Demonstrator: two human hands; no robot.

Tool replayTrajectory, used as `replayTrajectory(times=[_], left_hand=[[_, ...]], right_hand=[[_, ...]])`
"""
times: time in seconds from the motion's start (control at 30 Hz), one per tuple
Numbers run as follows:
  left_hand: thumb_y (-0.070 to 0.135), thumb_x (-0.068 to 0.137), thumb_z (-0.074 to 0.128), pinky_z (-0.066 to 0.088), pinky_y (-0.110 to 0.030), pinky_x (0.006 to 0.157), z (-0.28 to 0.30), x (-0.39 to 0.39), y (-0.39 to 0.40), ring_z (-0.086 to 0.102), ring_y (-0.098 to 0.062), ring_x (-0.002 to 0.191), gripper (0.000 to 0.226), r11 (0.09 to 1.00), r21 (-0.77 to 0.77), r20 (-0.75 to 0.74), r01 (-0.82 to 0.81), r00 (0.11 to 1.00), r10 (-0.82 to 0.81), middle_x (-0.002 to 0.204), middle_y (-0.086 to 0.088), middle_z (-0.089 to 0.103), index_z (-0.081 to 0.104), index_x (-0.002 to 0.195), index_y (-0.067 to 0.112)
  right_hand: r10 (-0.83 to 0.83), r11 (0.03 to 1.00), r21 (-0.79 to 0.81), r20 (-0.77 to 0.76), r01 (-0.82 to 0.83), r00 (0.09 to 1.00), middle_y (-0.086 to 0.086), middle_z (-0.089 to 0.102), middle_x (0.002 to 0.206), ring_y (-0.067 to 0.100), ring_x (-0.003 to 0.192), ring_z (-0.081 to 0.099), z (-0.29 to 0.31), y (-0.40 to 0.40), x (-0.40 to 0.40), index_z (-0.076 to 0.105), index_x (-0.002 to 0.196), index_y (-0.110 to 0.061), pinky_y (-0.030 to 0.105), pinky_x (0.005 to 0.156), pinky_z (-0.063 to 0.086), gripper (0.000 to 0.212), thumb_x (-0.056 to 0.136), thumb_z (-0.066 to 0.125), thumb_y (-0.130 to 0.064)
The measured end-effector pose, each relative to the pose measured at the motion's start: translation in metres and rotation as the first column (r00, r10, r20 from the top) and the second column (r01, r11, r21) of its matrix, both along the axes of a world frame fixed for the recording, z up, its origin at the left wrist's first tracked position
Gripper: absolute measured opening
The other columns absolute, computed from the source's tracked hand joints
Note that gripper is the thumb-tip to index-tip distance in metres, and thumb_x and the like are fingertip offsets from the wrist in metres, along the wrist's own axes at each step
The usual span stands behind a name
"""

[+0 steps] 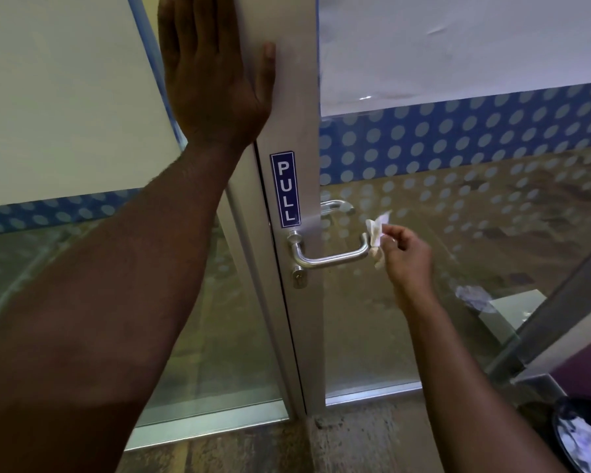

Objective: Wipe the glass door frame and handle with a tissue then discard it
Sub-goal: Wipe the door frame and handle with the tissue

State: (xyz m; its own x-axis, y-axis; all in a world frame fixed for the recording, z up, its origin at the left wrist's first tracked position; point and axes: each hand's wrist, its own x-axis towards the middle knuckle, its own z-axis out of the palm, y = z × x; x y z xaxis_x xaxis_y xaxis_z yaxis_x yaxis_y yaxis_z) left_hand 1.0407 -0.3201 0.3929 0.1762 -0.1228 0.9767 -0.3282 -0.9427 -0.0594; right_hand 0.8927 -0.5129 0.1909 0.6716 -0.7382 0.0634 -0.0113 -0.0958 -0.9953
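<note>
The white door frame [297, 107] runs down the middle of the view, with a blue PULL sticker [285, 189] above a metal lever handle [331, 257]. My left hand [215, 73] lies flat and spread against the upper frame. My right hand [406, 257] pinches a small crumpled white tissue [377, 233] at the free end of the handle, and the tissue touches the tip of the lever. A keyhole cylinder [299, 278] sits just below the handle.
Glass panels with a blue dotted band [458, 138] flank the frame. A dark bin [584, 435] holding crumpled white paper stands at the lower right on the brown floor [355, 442]. A purple surface [580, 367] rises beside the bin.
</note>
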Motion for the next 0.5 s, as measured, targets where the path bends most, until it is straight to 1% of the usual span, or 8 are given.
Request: replayTrajectory(times=[0.03,0.07,0.1,0.13,0.2,0.27,0.37,0.5], left_hand=[[0.060,0.102,0.024,0.016,-0.041,0.120,0.000,0.001,0.000,0.031,-0.039,0.144,0.075,1.000,0.000,0.019,0.001,1.000,-0.001,0.153,-0.021,0.035,0.036,0.147,0.001],[0.060,0.102,0.024,0.016,-0.041,0.120,0.000,0.002,-0.001,0.031,-0.039,0.143,0.075,1.000,0.001,0.033,0.001,0.999,-0.001,0.153,-0.021,0.036,0.036,0.147,0.001],[0.059,0.102,0.024,0.016,-0.041,0.120,0.001,0.003,-0.001,0.031,-0.038,0.143,0.074,1.000,0.003,0.046,0.000,0.999,-0.001,0.153,-0.021,0.036,0.036,0.147,0.001],[0.058,0.103,0.024,0.017,-0.041,0.120,0.001,0.004,-0.001,0.032,-0.038,0.143,0.074,1.000,0.004,0.063,-0.001,0.998,0.000,0.153,-0.021,0.036,0.036,0.147,0.001],[0.056,0.103,0.025,0.017,-0.041,0.120,0.002,0.004,-0.001,0.032,-0.037,0.143,0.072,1.000,0.004,0.091,0.001,0.996,-0.001,0.153,-0.021,0.036,0.036,0.147,0.000],[0.055,0.103,0.026,0.017,-0.041,0.120,0.002,0.005,0.000,0.031,-0.036,0.144,0.071,1.000,0.001,0.095,0.012,0.995,-0.012,0.154,-0.021,0.035,0.034,0.147,0.000],[0.053,0.104,0.027,0.017,-0.042,0.120,0.003,0.005,-0.001,0.030,-0.036,0.144,0.069,1.000,0.000,0.097,0.029,0.995,-0.029,0.154,-0.022,0.034,0.034,0.147,-0.001],[0.051,0.104,0.028,0.018,-0.042,0.120,0.002,0.006,-0.001,0.031,-0.036,0.144,0.067,0.999,-0.004,0.115,0.037,0.993,-0.036,0.153,-0.022,0.035,0.035,0.147,0.000]], right_hand=[[0.009,0.972,-0.231,-0.085,-0.029,0.996,0.001,0.072,0.102,0.011,0.080,0.064,0.008,-0.003,0.002,0.071,0.107,-0.019,0.023,0.066,0.049,0.022,0.091,0.058,-0.012],[0.015,0.895,-0.436,-0.178,-0.093,0.984,0.001,0.073,0.101,0.014,0.080,0.064,0.016,-0.004,0.003,0.073,0.106,-0.020,0.021,0.064,0.045,0.023,0.090,0.058,-0.014],[0.011,0.791,-0.587,-0.266,-0.171,0.964,0.004,0.073,0.101,0.017,0.081,0.063,0.023,-0.003,0.004,0.074,0.105,-0.019,0.021,0.064,0.042,0.023,0.089,0.058,-0.013],[-0.003,0.697,-0.676,-0.340,-0.241,0.941,0.007,0.073,0.101,0.020,0.082,0.063,0.030,0.000,0.004,0.074,0.105,-0.019,0.023,0.066,0.044,0.024,0.089,0.057,-0.010],[-0.023,0.593,-0.739,-0.412,-0.320,0.911,0.010,0.071,0.101,0.024,0.085,0.063,0.037,0.013,0.003,0.073,0.105,-0.018,0.031,0.072,0.052,0.029,0.088,0.053,-0.004],[0.013,0.529,-0.769,-0.415,-0.358,0.910,0.010,0.069,0.103,0.026,0.089,0.063,0.034,0.033,0.000,0.073,0.105,-0.016,0.030,0.071,0.050,0.033,0.086,0.051,0.000],[0.112,0.494,-0.762,-0.420,-0.417,0.900,0.009,0.063,0.105,0.026,0.087,0.062,0.027,0.068,-0.001,0.070,0.105,-0.011,0.026,0.063,0.038,0.030,0.083,0.054,0.001],[0.126,0.429,-0.790,-0.427,-0.437,0.896,0.010,0.062,0.108,0.028,0.097,0.059,0.026,0.093,0.014,0.062,0.116,-0.009,0.030,0.063,0.039,0.034,0.084,0.054,0.001]])
